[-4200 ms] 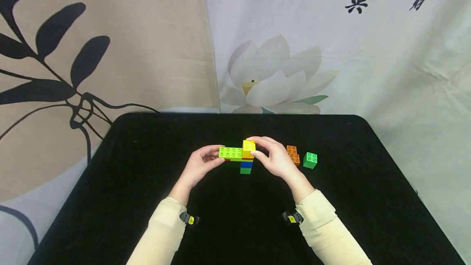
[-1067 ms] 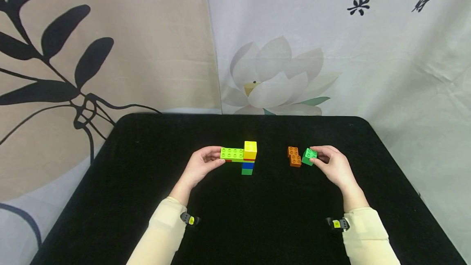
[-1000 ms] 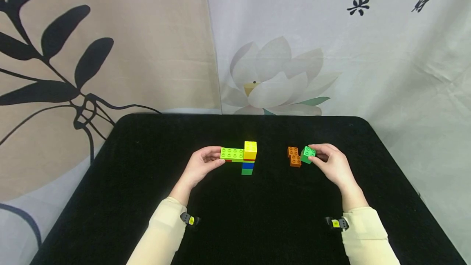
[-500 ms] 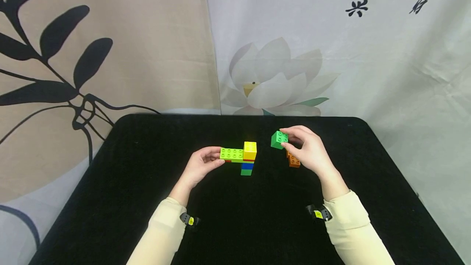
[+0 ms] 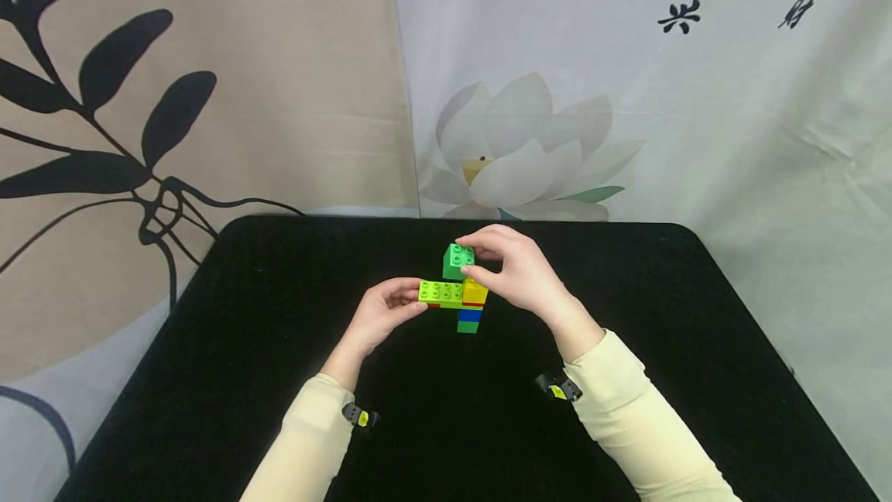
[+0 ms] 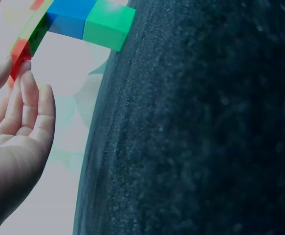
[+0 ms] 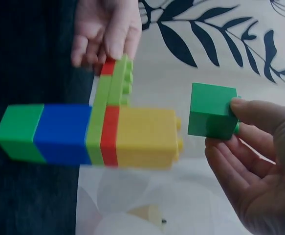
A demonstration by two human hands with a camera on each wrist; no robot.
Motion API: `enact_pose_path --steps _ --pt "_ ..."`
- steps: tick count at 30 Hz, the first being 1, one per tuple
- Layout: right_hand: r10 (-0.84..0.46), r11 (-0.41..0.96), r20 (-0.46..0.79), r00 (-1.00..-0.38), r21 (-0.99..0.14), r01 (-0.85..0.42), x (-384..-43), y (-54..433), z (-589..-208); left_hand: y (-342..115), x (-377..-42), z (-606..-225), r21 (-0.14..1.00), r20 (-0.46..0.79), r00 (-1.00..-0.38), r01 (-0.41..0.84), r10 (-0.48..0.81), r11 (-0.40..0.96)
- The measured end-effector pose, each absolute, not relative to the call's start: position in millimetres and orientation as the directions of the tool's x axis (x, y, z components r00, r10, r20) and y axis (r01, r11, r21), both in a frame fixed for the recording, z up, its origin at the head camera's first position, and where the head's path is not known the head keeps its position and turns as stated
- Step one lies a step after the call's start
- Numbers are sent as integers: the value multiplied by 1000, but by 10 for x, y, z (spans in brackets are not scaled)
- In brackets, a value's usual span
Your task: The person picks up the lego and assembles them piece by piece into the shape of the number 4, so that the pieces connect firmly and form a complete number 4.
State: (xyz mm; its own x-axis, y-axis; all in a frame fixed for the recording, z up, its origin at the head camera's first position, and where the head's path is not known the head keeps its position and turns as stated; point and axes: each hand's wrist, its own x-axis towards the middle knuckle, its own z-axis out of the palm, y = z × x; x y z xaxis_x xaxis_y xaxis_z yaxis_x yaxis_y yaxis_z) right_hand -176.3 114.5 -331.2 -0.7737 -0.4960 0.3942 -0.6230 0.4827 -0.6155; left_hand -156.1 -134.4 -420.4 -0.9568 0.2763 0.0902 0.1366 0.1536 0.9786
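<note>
My left hand (image 5: 382, 314) pinches the left end of a brick build, where a lime studded brick (image 5: 439, 291) sticks out sideways. In the right wrist view the build's column has a green brick (image 7: 20, 133), a blue brick (image 7: 64, 134), lime and red layers, and a yellow brick (image 7: 144, 137) at the studded end. Between thumb and fingers, my right hand (image 5: 521, 273) holds a separate green brick (image 7: 211, 110). A gap shows between it and the yellow brick's studs. In the left wrist view, my left fingertips hold a red piece (image 6: 20, 51) at the build's end.
Black cloth covers the table (image 5: 390, 424), whose far edge lies just behind the hands. A patterned curtain (image 5: 313, 84) hangs behind it. The orange bricks seen earlier are hidden by my right hand and forearm.
My right hand has let go of the yellow brick, taken the green brick from the table's right side, lifted it and carried it left above the build. The left hand stays in place.
</note>
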Motion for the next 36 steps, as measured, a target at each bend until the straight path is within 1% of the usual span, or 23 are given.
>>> enact_pose_path --steps 6,9,13,20,26,36 --pt "-550 539 342 -762 -552 -636 -1806 932 -3354 -1344 -1571 -4209 977 97 -955 145 282 157" --pt "-560 574 306 -770 -527 -626 -1828 867 -3394 -1356 -1631 -4323 977 97 -955 145 281 154" --pt "-561 602 258 -787 -525 -601 -1841 807 -3434 -1373 -1709 -4487 975 108 -955 155 275 156" --pt "-556 649 207 -805 -497 -576 -1847 736 -3465 -1370 -1726 -4528 976 127 -954 168 273 136" --pt "-556 662 191 -809 -487 -570 -1838 725 -3465 -1362 -1727 -4528 976 117 -958 160 260 149" --pt "-563 655 211 -799 -476 -587 -1827 747 -3486 -1338 -1726 -4544 968 138 -963 180 230 173"
